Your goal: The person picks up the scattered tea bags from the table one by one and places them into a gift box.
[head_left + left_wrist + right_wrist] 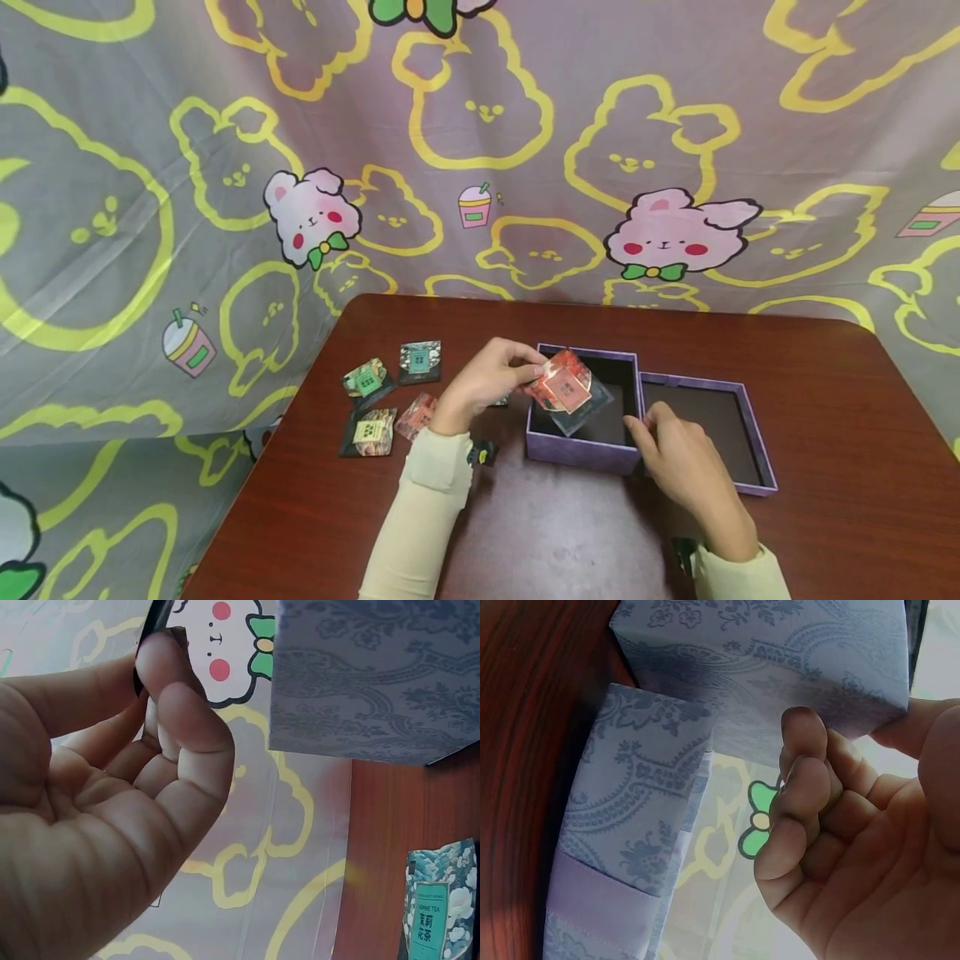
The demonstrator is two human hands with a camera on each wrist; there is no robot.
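Observation:
My left hand [487, 379] pinches a red tea packet [567, 385] between thumb and fingers. The packet is tilted, over the opening of a purple patterned box [581, 454] with a dark inside. In the left wrist view only a thin dark edge of the packet [150, 622] shows at the fingertips. At the box's right front corner, my right hand [686, 454] holds the wall. In the right wrist view its thumb passes behind the box [780, 675], while the curled fingers [804, 735] lie along the patterned outer side.
The shallow lid [757, 442] lies to the right, against the box. On the left of the table are several tea packets: green [367, 381], teal jasmine tea [420, 360], yellow [372, 432] and pink [416, 414]. A cartoon-print cloth [525, 267] hangs behind the table.

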